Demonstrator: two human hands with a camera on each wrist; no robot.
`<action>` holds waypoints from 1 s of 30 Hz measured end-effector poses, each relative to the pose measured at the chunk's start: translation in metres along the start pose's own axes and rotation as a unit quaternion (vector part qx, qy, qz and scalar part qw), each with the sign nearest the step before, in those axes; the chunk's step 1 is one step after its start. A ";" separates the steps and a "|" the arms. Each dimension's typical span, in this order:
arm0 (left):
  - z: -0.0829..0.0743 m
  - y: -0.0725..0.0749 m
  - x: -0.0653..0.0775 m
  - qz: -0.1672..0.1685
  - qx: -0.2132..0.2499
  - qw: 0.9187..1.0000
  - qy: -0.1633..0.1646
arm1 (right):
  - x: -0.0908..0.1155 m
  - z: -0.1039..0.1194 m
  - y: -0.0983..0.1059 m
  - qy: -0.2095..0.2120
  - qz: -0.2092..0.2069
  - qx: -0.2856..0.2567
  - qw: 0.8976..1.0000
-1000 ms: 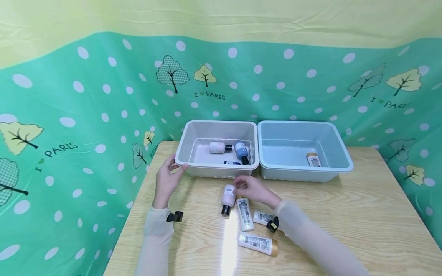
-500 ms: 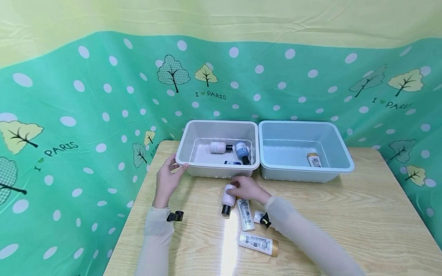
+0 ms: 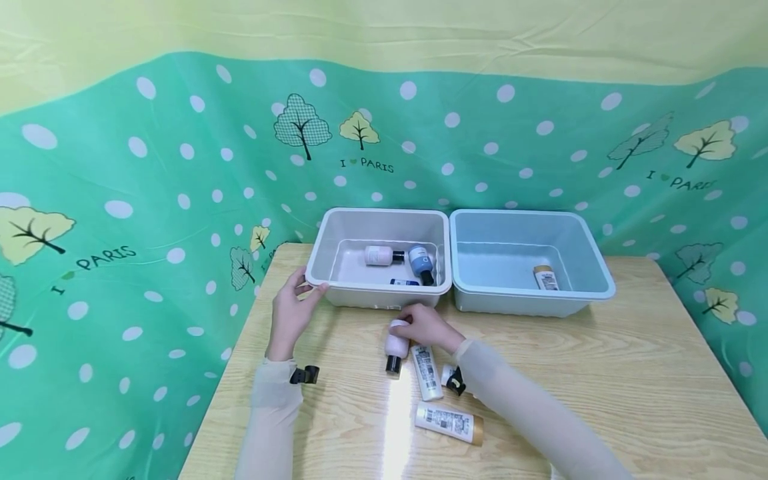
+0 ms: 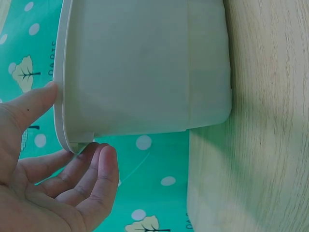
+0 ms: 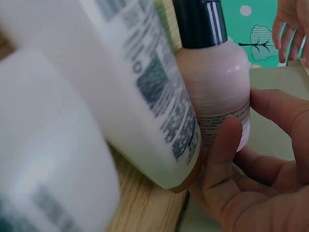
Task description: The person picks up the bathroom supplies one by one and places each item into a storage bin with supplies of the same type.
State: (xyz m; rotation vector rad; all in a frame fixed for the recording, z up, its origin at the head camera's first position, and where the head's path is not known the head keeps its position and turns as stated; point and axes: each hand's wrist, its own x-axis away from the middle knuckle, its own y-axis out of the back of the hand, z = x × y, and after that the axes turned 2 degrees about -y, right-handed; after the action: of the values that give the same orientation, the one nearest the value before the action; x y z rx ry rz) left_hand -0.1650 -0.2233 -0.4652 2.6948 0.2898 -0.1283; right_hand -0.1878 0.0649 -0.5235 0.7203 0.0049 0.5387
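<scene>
My right hand [image 3: 429, 327] is pinching the pink bottle [image 3: 396, 345], thumb and fingers closing on its labelled body near the base. The bottle is lying on its side in front of the gray bin [image 3: 384, 299], its black cap [image 3: 393, 365] pointing toward me; whether the base is lifting off the tabletop [image 3: 600, 373], I can't tell. It is looking like firm plastic, fairly light, and unlikely to break or squash under my fingers. The rounded, shiny wall is probably the tricky part: it could be rolling or slipping if I'm gripping loosely. Since I'm holding the base end, the cap end may be wanting to droop, so the middle of the body is seeming the steadier hold. A white tube [image 3: 427, 373] is lying just beside it, crowding my thumb. My left hand [image 3: 293, 313] is gripping the gray bin's near left corner, thumb on the rim, fingers curling below.
</scene>
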 end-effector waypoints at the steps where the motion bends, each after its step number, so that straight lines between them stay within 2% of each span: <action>1: 0.000 0.000 0.000 0.001 0.000 1.000 0.001 | 0.000 0.000 0.000 -0.002 0.001 -0.006 1.000; 8: -0.001 0.000 0.000 0.003 -0.004 1.000 0.004 | 0.003 0.001 0.002 -0.038 0.016 -0.065 0.997; 15: -0.002 0.000 -0.001 0.004 -0.008 1.000 0.006 | 0.012 0.006 0.006 -0.034 0.015 -0.120 0.992; 20: -0.002 -0.001 0.000 0.003 -0.009 1.000 0.002 | 0.020 0.004 0.008 -0.026 0.014 -0.174 0.984; 25: -0.002 0.000 0.000 0.002 -0.006 1.000 0.000 | 0.031 0.005 0.013 -0.010 0.016 -0.232 0.972; 30: -0.001 0.001 0.001 0.003 -0.006 1.000 -0.001 | 0.042 0.008 0.021 -0.006 0.015 -0.268 0.963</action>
State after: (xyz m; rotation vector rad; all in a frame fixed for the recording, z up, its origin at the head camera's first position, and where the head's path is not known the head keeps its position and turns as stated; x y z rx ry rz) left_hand -0.1641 -0.2233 -0.4639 2.6823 0.2817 -0.1271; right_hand -0.1598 0.0934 -0.4968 0.1932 -0.1579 0.5340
